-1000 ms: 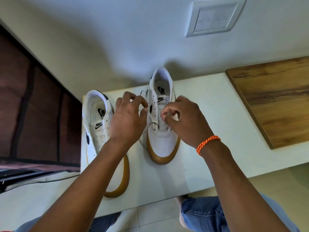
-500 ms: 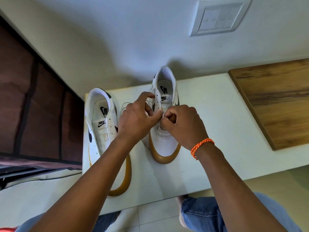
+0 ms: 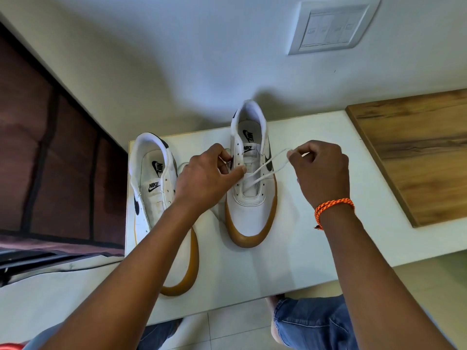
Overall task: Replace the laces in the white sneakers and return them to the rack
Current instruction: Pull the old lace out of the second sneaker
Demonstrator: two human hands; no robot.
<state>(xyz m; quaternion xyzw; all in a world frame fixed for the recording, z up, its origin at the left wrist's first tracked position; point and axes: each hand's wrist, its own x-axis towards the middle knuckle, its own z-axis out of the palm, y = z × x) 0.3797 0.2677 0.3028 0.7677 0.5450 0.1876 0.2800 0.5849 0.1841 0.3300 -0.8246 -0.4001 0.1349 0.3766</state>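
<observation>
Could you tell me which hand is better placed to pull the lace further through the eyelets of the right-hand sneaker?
The right hand, probably: it already pinches the lace out to the side of the sneaker, with open table beyond. The left hand rests its thumb against the eyelet row, steadying the shoe.

I am reading "NIKE" with a swoosh, printed in black, on the tongue label and on the insole of the left sneaker. The right sneaker is showing the same mark on its tongue label and insole. I am finding no other legible text.
</observation>
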